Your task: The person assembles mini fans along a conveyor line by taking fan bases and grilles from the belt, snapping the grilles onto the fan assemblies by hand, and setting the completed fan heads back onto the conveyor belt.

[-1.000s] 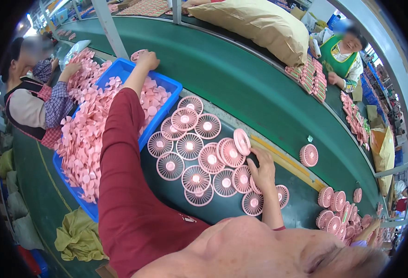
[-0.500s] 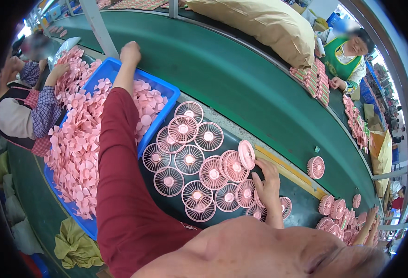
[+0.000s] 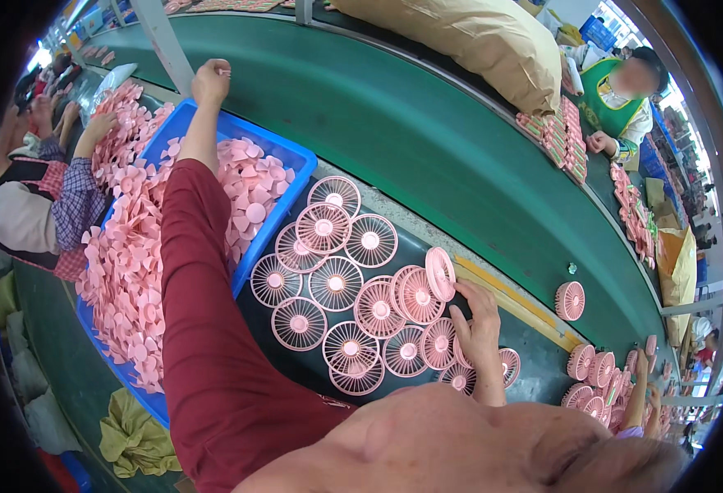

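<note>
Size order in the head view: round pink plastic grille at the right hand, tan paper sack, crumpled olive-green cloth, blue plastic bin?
Largest: blue plastic bin
Tan paper sack, partly out of frame
Crumpled olive-green cloth
Smallest: round pink grille at the right hand

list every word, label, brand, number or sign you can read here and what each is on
None can be read.
Green apron: any print is too small to make out.
Big paper sack: no legible lettering.
Blue bin: no legible marking.
Pink round grilles: no legible text.
</note>
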`<state>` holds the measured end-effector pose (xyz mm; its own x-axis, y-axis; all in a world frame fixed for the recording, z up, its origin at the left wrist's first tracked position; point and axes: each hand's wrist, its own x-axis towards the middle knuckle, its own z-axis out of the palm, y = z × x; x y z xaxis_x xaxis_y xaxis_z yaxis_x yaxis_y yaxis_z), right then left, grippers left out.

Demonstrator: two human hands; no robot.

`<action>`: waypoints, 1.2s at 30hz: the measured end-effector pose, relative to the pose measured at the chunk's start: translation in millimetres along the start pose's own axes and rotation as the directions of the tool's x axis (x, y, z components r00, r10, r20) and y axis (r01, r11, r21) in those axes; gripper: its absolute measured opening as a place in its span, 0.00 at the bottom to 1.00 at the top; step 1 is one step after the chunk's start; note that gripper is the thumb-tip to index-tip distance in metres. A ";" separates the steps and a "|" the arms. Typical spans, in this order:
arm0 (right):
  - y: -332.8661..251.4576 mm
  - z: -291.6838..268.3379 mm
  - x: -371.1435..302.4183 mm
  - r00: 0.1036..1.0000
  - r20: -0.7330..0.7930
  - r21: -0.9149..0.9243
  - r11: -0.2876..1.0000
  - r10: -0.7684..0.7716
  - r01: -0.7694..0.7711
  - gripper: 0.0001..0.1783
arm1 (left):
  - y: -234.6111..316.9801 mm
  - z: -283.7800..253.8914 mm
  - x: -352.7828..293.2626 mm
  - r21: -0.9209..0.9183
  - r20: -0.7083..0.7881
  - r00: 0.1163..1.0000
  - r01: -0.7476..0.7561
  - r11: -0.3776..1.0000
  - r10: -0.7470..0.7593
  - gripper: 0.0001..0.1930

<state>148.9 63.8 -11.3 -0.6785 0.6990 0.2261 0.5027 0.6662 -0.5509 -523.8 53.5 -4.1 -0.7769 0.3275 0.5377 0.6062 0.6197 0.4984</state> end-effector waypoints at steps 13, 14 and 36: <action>3.1 -4.9 1.3 1.000 -0.014 0.011 1.000 -0.023 0.024 0.22 | -32.7 -7.1 44.6 -0.170 0.097 0.995 0.051 0.984 -0.035 0.16; 2.6 -4.5 0.6 0.999 -0.013 0.020 0.999 -0.034 0.034 0.22 | -37.8 -14.1 51.1 -0.153 0.081 0.996 0.034 0.988 -0.022 0.16; 2.5 -6.2 -0.3 0.999 -0.017 -0.006 1.000 -0.030 0.030 0.22 | 0.9 -28.2 10.3 -0.215 0.085 0.996 -0.011 0.977 0.030 0.15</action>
<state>153.7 66.9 -7.8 -0.6841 0.6829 0.2564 0.4855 0.6886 -0.5386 -526.4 37.4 21.0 -0.7699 0.4059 0.4925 0.6373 0.4482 0.6269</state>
